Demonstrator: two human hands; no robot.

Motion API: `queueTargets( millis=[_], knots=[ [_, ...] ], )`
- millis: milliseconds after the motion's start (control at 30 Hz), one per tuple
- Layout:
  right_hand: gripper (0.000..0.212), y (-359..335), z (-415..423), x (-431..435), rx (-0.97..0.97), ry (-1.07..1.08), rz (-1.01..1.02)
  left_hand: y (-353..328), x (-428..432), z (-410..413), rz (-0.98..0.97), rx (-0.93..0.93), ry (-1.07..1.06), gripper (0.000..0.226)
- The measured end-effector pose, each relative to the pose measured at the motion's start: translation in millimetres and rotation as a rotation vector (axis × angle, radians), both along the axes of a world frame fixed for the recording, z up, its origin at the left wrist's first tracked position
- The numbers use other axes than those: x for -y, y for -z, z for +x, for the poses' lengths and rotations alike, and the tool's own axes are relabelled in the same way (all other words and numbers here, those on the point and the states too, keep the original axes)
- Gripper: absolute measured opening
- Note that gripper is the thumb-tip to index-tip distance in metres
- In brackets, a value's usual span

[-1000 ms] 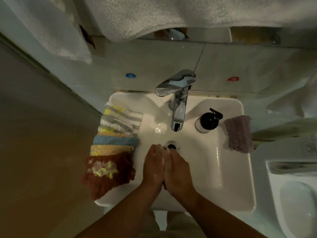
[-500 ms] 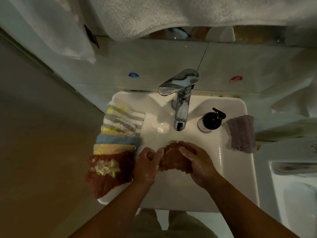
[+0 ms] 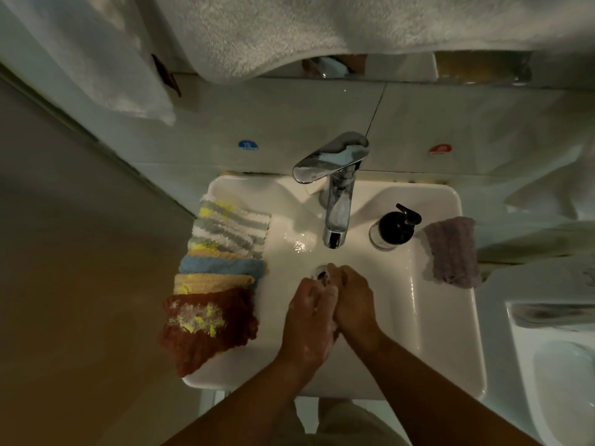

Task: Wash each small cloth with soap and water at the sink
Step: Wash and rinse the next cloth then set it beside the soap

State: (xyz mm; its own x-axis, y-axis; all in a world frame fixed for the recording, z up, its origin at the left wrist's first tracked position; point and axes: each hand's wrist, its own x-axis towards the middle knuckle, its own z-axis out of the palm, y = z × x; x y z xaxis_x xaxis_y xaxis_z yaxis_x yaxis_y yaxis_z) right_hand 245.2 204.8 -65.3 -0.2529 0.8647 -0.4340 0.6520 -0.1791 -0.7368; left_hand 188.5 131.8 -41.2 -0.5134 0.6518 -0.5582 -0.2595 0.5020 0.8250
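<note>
My left hand [image 3: 308, 318] and my right hand [image 3: 354, 304] are pressed together over the white sink [image 3: 467, 317], just below the drain. They clasp a brown cloth [image 3: 325, 280] between the palms, so only slivers of it show. Both hands look wet and soapy. On the sink's left rim lies a row of small cloths: striped grey-yellow [image 3: 231, 226], blue [image 3: 222, 266], pale yellow [image 3: 212, 282] and maroon with yellow flecks [image 3: 206, 326]. A purple cloth [image 3: 452, 252] lies on the right rim. No stream shows under the chrome tap [image 3: 336, 201].
A black soap pump bottle [image 3: 394, 227] stands to the right of the tap. White towels [image 3: 289, 30] hang above the sink. A toilet [image 3: 563, 381] sits close on the right, and a wall runs along the left.
Half a second ago my hands were apart, showing the brown cloth between them near the drain. They have closed together again and slid toward me, hiding most of the cloth.
</note>
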Motion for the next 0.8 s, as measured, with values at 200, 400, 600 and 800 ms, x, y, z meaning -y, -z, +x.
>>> queueTargets(
  millis=[200,400,600,800],
  knots=[
    [0.024,-13.7,4.9,42.0,-0.106,-0.233,0.06,19.7,-11.6,-27.6,0.003,-0.088,-0.137,0.01],
    [0.036,-1.4,2.9,0.6,-0.077,0.054,0.006,-11.6,-4.7,-1.6,0.032,-0.087,0.074,0.017],
    [0.029,-29.0,1.4,40.3,-0.168,-0.13,0.078,5.9,-20.6,-27.4,-0.049,-0.088,-0.103,0.016],
    [0.042,-8.3,-0.4,-2.8,-0.101,0.074,0.025,-9.7,-5.2,-2.9,0.006,-0.131,0.049,0.017]
  ],
)
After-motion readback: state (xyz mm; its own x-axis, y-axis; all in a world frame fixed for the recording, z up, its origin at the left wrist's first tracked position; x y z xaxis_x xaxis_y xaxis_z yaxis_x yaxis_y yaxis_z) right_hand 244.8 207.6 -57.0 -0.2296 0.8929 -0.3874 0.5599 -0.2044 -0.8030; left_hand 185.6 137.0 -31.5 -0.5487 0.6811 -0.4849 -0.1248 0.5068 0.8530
